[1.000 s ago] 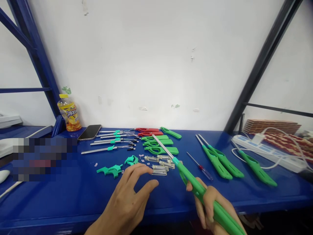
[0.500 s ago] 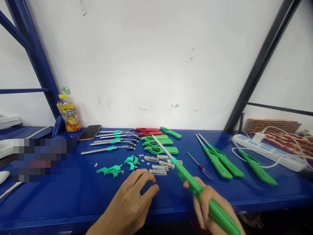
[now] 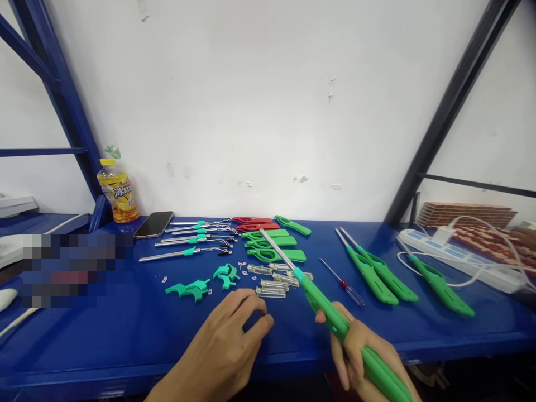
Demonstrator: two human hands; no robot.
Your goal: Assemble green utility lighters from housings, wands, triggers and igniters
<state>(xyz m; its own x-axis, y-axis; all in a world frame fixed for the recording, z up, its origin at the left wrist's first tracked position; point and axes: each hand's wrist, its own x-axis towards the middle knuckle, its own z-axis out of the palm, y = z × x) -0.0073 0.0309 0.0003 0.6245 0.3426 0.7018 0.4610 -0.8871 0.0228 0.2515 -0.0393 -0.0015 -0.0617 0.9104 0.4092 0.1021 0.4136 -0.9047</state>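
Left grip (image 3: pixel 228 341) narrowed slightly, half-curled, empty; right grip (image 3: pixel 357 339) wrapped round green lighter (image 3: pixel 321 300).

Triggers (image 3: pixel 197 288) left of tanks (image 3: pixel 274 286), screwdriver (image 3: pixel 350 291) between tanks and lighters (image 3: pixel 374 281) on table (image 3: pixel 299 340), perhaps a mouse (image 3: pixel 7 300) far left

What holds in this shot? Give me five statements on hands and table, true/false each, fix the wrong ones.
1. The right hand holds a green lighter. True.
2. The left hand grips the screwdriver. False: the screwdriver lies on the table, and nothing shows in the left hand.
3. The phone lies beside the bottle. True.
4. The red handles are nearer the person than the row of green handles. False: the red handles lie behind that row, closer to the wall.
5. The bottle stands upright. True.
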